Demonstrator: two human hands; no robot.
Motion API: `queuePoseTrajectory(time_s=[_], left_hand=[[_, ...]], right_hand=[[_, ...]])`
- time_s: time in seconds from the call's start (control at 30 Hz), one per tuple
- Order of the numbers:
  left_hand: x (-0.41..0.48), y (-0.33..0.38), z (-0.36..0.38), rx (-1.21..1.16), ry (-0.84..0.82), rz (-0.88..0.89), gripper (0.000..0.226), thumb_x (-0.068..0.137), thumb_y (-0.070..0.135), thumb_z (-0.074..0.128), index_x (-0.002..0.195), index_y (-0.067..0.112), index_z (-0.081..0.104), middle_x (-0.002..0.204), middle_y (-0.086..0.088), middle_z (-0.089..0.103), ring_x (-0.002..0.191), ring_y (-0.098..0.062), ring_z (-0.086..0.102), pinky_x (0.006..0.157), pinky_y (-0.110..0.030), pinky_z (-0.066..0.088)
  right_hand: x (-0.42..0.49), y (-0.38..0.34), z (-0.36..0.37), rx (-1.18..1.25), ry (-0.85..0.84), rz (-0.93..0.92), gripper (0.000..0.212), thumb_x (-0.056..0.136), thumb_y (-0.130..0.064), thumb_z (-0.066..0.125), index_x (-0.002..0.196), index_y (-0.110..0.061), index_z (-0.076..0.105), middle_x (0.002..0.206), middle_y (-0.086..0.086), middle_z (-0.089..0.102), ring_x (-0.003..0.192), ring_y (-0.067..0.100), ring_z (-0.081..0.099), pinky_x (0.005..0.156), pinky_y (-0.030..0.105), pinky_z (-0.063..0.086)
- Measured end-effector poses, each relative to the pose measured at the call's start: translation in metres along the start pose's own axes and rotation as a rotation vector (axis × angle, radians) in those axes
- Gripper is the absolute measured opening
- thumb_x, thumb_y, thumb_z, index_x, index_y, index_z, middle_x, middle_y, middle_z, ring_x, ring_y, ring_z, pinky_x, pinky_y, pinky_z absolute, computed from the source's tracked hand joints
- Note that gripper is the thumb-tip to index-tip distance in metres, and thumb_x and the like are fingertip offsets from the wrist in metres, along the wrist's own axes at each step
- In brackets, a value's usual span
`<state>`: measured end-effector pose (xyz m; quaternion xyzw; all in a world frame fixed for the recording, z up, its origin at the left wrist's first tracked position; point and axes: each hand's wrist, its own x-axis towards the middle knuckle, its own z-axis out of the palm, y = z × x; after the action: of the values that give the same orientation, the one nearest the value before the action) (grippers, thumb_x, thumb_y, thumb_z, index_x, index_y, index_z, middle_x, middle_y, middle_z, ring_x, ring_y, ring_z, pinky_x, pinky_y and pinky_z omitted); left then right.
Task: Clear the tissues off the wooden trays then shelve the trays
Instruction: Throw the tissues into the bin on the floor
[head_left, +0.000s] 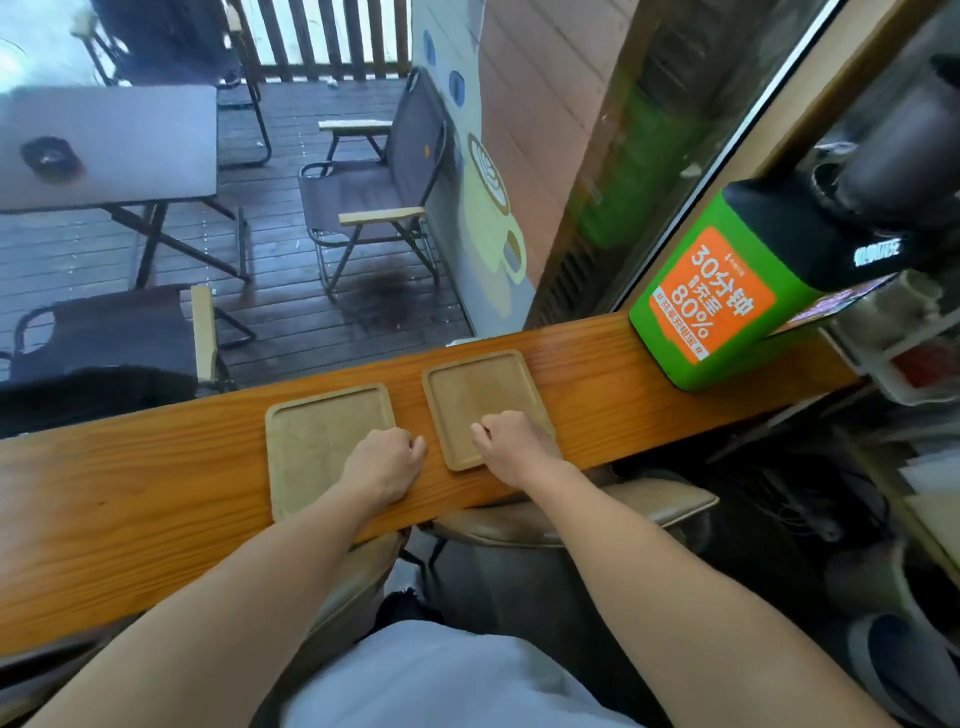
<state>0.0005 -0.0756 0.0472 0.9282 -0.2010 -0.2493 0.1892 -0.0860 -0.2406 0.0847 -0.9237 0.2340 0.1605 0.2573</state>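
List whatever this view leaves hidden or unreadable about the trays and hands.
- Head view: near right corner of the left tray is covered by the left hand.
- Near edge of the right tray is under the right hand.
- Fingertips curl under, so grip is unclear.
- No shelf visible.

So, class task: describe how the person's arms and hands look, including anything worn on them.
Both forearms are bare; no sleeves reach into view. The left hand and right hand show no gloves, rings, watch or bracelets. A white garment covers the torso below.

Head cam; looks fwd/down, close over counter (156, 499).
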Motion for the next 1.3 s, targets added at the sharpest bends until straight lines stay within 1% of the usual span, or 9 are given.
queuePoseTrajectory(time_s=[0.2, 0.3, 0.37, 0.47, 0.6, 0.8, 0.97, 1.17, 1.3], left_hand=[[-0.044, 0.075, 0.018, 0.133, 0.109, 0.188, 0.034, 0.097, 0.039, 0.045, 0.080, 0.016, 0.064, 0.078, -0.006, 0.066, 0.070, -0.027, 0.063, 0.064, -0.038, 0.054], [-0.074, 0.118, 0.037, 0.173, 0.227, 0.339, 0.036, 0.095, 0.043, 0.041, 0.071, 0.023, 0.060, 0.069, 0.001, 0.063, 0.059, -0.019, 0.058, 0.055, -0.033, 0.049], [-0.096, 0.150, 0.055, 0.222, 0.251, 0.469, 0.035, 0.094, 0.044, 0.039, 0.075, 0.022, 0.060, 0.069, 0.001, 0.062, 0.059, -0.020, 0.059, 0.054, -0.033, 0.048], [-0.133, 0.199, 0.094, 0.362, 0.213, 0.707, 0.033, 0.093, 0.042, 0.038, 0.085, 0.020, 0.060, 0.079, -0.005, 0.065, 0.066, -0.028, 0.063, 0.053, -0.032, 0.041], [-0.185, 0.252, 0.162, 0.405, 0.042, 0.917, 0.028, 0.092, 0.041, 0.036, 0.078, 0.022, 0.051, 0.087, -0.006, 0.066, 0.080, -0.034, 0.066, 0.060, -0.037, 0.044], [-0.216, 0.285, 0.221, 0.499, -0.092, 0.941, 0.028, 0.091, 0.037, 0.038, 0.086, 0.020, 0.059, 0.093, -0.006, 0.070, 0.084, -0.036, 0.067, 0.065, -0.038, 0.050], [-0.187, 0.283, 0.229, 0.543, -0.110, 0.922, 0.027, 0.092, 0.039, 0.033, 0.081, 0.020, 0.050, 0.090, -0.008, 0.066, 0.082, -0.035, 0.065, 0.064, -0.038, 0.047], [-0.123, 0.316, 0.254, 0.595, -0.209, 0.906, 0.021, 0.089, 0.035, 0.034, 0.079, 0.023, 0.047, 0.086, -0.005, 0.065, 0.076, -0.031, 0.064, 0.060, -0.036, 0.045], [-0.075, 0.360, 0.267, 0.633, -0.270, 0.882, 0.019, 0.087, 0.033, 0.036, 0.078, 0.023, 0.049, 0.085, -0.006, 0.067, 0.075, -0.031, 0.064, 0.060, -0.037, 0.049]], right_hand=[[-0.088, 0.054, -0.017, 0.125, 0.253, -0.012, 0.031, 0.098, -0.033, 0.035, 0.068, -0.027, 0.037, 0.076, -0.003, 0.046, 0.066, 0.016, 0.047, 0.056, 0.033, 0.034], [-0.144, 0.102, -0.018, 0.177, 0.337, 0.042, 0.026, 0.098, -0.030, 0.038, 0.074, -0.021, 0.043, 0.083, 0.002, 0.050, 0.076, 0.025, 0.052, 0.064, 0.036, 0.038], [-0.183, 0.139, -0.013, 0.173, 0.379, 0.123, 0.022, 0.098, -0.029, 0.041, 0.087, -0.012, 0.052, 0.094, 0.010, 0.056, 0.086, 0.032, 0.056, 0.070, 0.039, 0.044], [-0.239, 0.191, 0.000, 0.179, 0.437, 0.291, 0.022, 0.096, -0.026, 0.048, 0.094, -0.006, 0.058, 0.101, 0.017, 0.060, 0.094, 0.038, 0.059, 0.077, 0.042, 0.048], [-0.302, 0.243, 0.018, 0.158, 0.429, 0.429, 0.023, 0.096, -0.020, 0.049, 0.105, -0.004, 0.063, 0.110, 0.019, 0.060, 0.105, 0.039, 0.057, 0.085, 0.042, 0.048], [-0.349, 0.282, 0.038, 0.261, 0.473, 0.652, 0.021, 0.091, -0.023, 0.050, 0.099, -0.006, 0.060, 0.108, 0.020, 0.060, 0.100, 0.041, 0.059, 0.082, 0.041, 0.047], [-0.344, 0.295, 0.047, 0.293, 0.479, 0.699, 0.014, 0.093, -0.023, 0.049, 0.083, -0.015, 0.045, 0.092, 0.005, 0.048, 0.084, 0.034, 0.058, 0.066, 0.036, 0.039], [-0.298, 0.328, 0.033, 0.286, 0.438, 0.717, 0.016, 0.096, -0.025, 0.052, 0.098, -0.009, 0.056, 0.102, 0.007, 0.054, 0.085, 0.027, 0.060, 0.067, 0.034, 0.044], [-0.258, 0.361, -0.001, 0.291, 0.449, 0.746, 0.014, 0.096, -0.027, 0.053, 0.092, -0.013, 0.054, 0.101, 0.005, 0.054, 0.082, 0.026, 0.060, 0.070, 0.041, 0.053]])
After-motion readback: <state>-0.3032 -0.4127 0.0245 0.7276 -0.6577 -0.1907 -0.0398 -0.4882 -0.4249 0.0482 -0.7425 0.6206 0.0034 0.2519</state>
